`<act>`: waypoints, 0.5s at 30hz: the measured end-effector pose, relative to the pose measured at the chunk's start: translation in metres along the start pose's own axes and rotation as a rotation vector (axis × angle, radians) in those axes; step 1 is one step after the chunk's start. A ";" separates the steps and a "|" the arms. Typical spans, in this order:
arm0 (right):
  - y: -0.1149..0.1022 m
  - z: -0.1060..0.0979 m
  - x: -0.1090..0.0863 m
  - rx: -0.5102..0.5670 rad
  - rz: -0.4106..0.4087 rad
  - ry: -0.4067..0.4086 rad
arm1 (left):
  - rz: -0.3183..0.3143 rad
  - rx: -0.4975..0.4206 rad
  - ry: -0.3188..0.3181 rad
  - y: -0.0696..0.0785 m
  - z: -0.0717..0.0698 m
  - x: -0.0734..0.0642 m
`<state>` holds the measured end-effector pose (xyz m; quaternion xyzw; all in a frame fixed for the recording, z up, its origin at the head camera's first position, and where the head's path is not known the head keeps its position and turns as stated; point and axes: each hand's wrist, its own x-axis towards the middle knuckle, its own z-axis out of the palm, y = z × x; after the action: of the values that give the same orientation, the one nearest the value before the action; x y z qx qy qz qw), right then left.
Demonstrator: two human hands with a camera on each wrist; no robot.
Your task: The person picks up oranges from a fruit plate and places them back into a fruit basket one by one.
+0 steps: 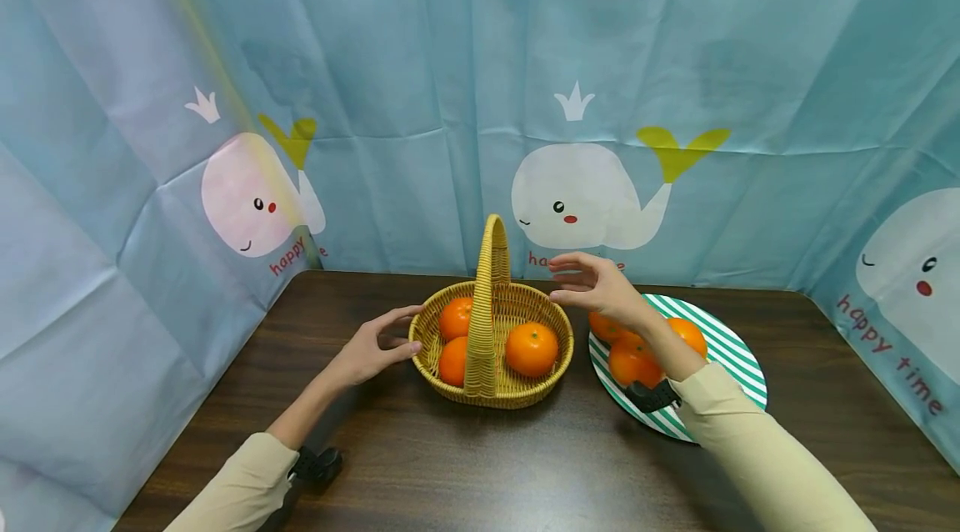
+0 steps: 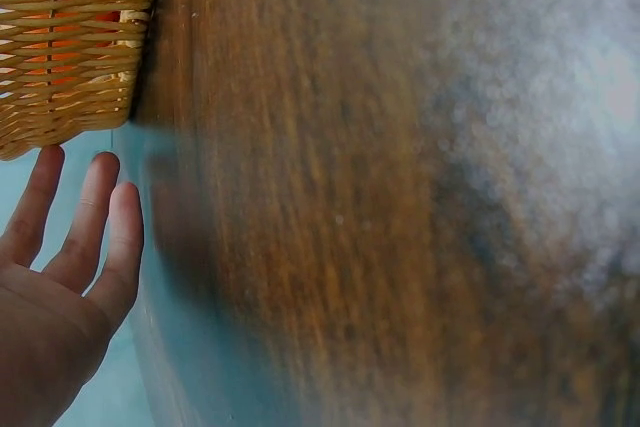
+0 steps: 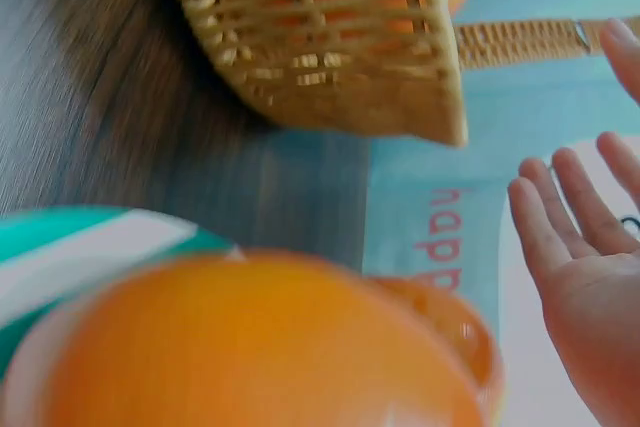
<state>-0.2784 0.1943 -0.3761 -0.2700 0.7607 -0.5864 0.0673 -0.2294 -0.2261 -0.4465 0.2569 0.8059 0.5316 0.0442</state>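
Sitting on the brown table (image 1: 420, 465), the yellow basket (image 1: 433, 365) has three oranges (image 1: 532, 351) in it: two left of its tall handle (image 1: 481, 340), one right of it. The left hand (image 1: 365, 355) has its fingers stretched out, tips right at the basket's left edge. The right hand (image 1: 597, 292) is empty, with loose fingers, near the basket's right edge. Right of the basket, a green and white stripy plate (image 1: 738, 361) has more oranges on it. A blue whale cloth (image 1: 405, 48) hangs behind the basket.
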 end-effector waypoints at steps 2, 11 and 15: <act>0.001 -0.006 -0.004 0.002 0.005 0.011 | 0.003 0.001 0.003 0.000 0.000 0.000; 0.002 -0.035 -0.024 -0.014 0.019 0.041 | -0.002 0.008 0.005 -0.001 0.000 -0.001; 0.001 -0.046 -0.033 -0.034 0.038 0.056 | -0.009 0.009 0.003 0.000 0.000 0.000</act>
<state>-0.2705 0.2501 -0.3700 -0.2400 0.7772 -0.5793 0.0523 -0.2291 -0.2264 -0.4471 0.2526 0.8095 0.5281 0.0441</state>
